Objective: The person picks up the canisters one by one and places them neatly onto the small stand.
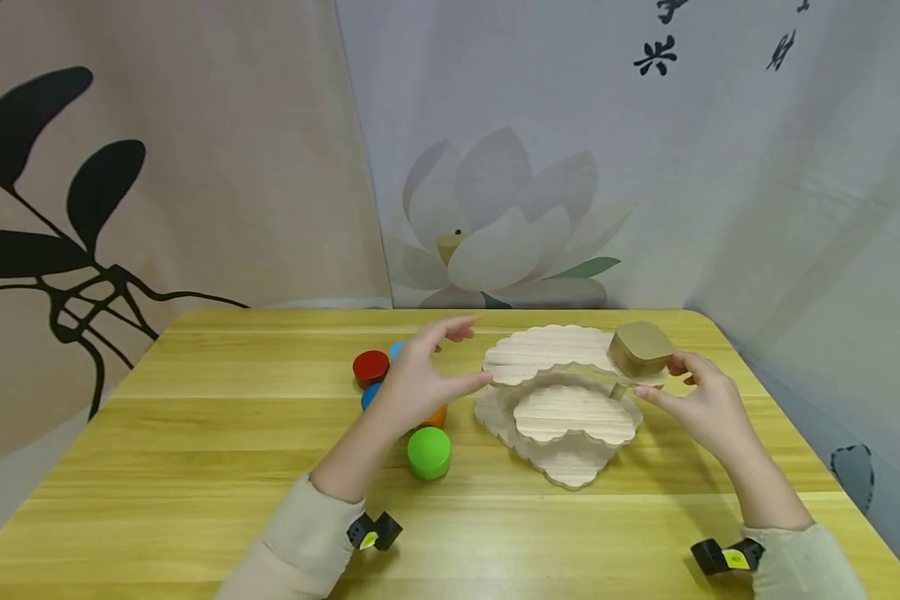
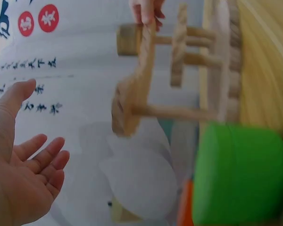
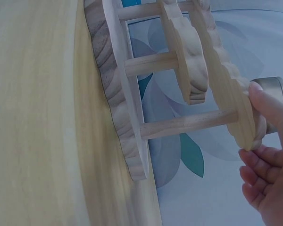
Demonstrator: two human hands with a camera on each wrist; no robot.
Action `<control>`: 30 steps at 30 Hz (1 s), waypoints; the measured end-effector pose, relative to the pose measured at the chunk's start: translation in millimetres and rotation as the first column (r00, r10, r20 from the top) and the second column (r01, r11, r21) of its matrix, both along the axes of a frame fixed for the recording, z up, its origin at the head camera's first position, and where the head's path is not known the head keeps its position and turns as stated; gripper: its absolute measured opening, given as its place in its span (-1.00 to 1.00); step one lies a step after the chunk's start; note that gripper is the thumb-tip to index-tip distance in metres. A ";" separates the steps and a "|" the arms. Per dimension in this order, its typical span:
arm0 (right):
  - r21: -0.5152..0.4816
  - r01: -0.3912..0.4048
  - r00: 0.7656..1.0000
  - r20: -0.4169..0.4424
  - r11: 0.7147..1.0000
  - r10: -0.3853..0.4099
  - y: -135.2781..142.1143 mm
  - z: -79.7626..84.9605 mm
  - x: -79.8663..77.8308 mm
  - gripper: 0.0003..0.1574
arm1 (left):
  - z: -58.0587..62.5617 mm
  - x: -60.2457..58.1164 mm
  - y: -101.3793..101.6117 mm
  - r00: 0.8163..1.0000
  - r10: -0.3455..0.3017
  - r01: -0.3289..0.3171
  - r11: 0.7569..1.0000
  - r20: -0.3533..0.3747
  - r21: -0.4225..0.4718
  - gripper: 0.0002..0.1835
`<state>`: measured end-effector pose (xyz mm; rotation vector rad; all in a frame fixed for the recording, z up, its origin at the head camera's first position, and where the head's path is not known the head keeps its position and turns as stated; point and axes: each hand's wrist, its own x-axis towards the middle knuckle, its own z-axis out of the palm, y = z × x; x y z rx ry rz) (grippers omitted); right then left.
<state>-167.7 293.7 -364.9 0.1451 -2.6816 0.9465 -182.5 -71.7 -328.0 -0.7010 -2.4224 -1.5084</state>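
Note:
A pale wooden tiered stand [image 1: 551, 346] with scalloped, cloud-shaped shelves on round pegs stands on the table. On the right end of its top shelf sits a gold-coloured box [image 1: 640, 346] with rounded corners. My right hand [image 1: 708, 408] pinches that end of the top shelf, right by the box; its thumb lies at the shelf in the right wrist view, the other fingers curled beyond the edge. At the opposite end, my left hand [image 1: 420, 375] is held with thumb and fingers spread. In the left wrist view this left hand [image 2: 30, 169] is apart from the stand.
Left of the stand, partly behind my left arm, are several coloured round pieces: a green one [image 1: 429, 452], a red one [image 1: 371, 367], a blue one [image 1: 370, 395] and an orange one [image 1: 437, 417]. A printed curtain [image 1: 510, 167] hangs behind the wooden table [image 1: 195, 467].

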 end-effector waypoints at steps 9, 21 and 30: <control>-0.004 0.003 1.000 0.003 1.000 -0.003 0.7 0.6 -0.3 -0.14 | -18.2 0.6 -39.2 0.995 0.062 -0.060 0.998 0.077 -0.022 -0.35; -0.005 -0.001 1.000 -0.001 1.000 0.001 -0.4 1.1 -0.5 -0.17 | -45.4 2.9 -80.6 0.990 0.093 -0.079 0.989 0.109 -0.127 -0.26; -0.010 -0.006 1.000 -0.003 1.000 0.006 -0.1 1.0 -0.4 -0.15 | -59.2 0.9 -99.1 0.988 0.126 -0.103 0.968 0.086 -0.231 -0.29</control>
